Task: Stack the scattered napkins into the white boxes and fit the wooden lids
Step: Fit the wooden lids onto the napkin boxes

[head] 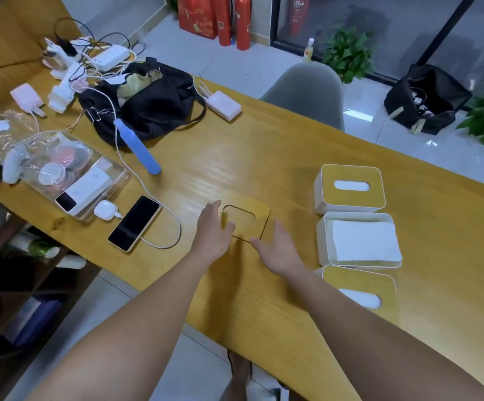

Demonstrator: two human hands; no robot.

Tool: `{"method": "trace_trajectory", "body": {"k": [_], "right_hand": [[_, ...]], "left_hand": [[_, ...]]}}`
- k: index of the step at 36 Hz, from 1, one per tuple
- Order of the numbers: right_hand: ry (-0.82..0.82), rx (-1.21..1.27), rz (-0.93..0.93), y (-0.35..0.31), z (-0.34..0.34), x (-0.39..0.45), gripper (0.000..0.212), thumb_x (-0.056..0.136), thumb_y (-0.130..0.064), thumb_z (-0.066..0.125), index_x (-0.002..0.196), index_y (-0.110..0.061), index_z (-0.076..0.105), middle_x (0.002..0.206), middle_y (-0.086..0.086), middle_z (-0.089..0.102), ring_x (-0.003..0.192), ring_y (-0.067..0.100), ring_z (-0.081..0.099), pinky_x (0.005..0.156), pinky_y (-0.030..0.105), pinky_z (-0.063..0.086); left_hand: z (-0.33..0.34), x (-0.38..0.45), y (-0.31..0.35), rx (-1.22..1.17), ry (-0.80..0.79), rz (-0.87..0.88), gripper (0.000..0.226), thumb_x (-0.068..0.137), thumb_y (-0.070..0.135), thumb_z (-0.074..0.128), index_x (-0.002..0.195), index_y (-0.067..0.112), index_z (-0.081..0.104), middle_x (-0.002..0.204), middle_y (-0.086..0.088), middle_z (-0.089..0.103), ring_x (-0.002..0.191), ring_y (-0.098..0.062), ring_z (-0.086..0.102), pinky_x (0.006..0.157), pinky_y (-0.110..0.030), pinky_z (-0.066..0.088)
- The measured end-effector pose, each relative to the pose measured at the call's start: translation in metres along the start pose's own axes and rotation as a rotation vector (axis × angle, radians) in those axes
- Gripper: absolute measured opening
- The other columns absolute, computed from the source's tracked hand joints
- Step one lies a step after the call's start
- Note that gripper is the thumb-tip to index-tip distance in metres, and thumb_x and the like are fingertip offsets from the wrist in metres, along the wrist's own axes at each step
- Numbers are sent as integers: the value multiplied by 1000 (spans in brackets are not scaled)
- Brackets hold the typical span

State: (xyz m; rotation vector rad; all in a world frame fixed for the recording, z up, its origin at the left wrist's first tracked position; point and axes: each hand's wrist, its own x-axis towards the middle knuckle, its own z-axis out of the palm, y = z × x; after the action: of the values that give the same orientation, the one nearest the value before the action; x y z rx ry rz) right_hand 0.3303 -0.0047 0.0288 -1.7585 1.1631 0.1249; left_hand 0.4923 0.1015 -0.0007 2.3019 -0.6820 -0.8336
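Note:
A loose wooden lid (252, 208) with an oval slot lies on the table in front of me. My left hand (214, 230) grips its left edge, thumb reaching into the slot. My right hand (278, 250) hovers open by the lid's near right corner, fingers spread. To the right stand three white boxes in a row. The far box (349, 189) and the near box (359, 287) each carry a wooden lid. The middle box (324, 241) has no lid and holds a stack of white napkins (365, 241).
A phone (135, 222) on a cable, an earbud case (106, 209) and a clear tray (119, 180) with a power bank lie to the left. Further back are a black bag (159, 102), a blue tube (138, 146) and chargers. A grey chair (307, 88) stands beyond the table.

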Motion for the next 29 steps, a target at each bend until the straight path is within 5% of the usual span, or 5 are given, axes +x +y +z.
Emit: {"method": "trace_trajectory", "body": {"k": [11, 15, 17, 21, 29], "right_hand": [[-82, 221, -17, 58, 39, 47, 105, 80, -74, 68, 165, -32, 23, 169, -7, 38, 156, 22, 38, 123, 55, 40], [-1, 388, 9, 17, 16, 7, 68, 92, -49, 76, 153, -33, 48, 149, -13, 61, 137, 10, 57, 117, 45, 48], [74, 475, 14, 3, 4, -13, 50, 102, -30, 72, 147, -25, 51, 142, -9, 63, 131, 9, 59, 116, 39, 48], [296, 483, 20, 2, -21, -42, 55, 106, -27, 68, 154, -14, 43, 138, -2, 59, 125, 14, 61, 108, 30, 48], [495, 479, -18, 35, -96, -92, 40, 106, -24, 66, 145, -22, 57, 133, -7, 64, 105, 8, 73, 97, 42, 60]], "left_hand": [[4, 10, 9, -133, -19, -165, 73, 112, 32, 55, 173, 20, 15, 176, -5, 24, 162, -31, 23, 125, -51, 35], [0, 1, 17, -205, 58, -279, 67, 113, 41, 53, 170, 19, 25, 168, -9, 26, 150, -35, 39, 113, -55, 45], [-1, -5, 23, -277, 92, -290, 58, 113, 42, 52, 163, 16, 38, 160, -8, 32, 120, -29, 57, 95, -46, 49], [-2, -26, 48, -362, 125, -179, 36, 112, 43, 48, 125, 13, 63, 119, -11, 62, 80, -16, 54, 64, -34, 40], [29, -84, 125, -398, -38, -62, 32, 116, 43, 38, 103, 18, 54, 90, 1, 52, 79, -19, 50, 67, -40, 37]]}}
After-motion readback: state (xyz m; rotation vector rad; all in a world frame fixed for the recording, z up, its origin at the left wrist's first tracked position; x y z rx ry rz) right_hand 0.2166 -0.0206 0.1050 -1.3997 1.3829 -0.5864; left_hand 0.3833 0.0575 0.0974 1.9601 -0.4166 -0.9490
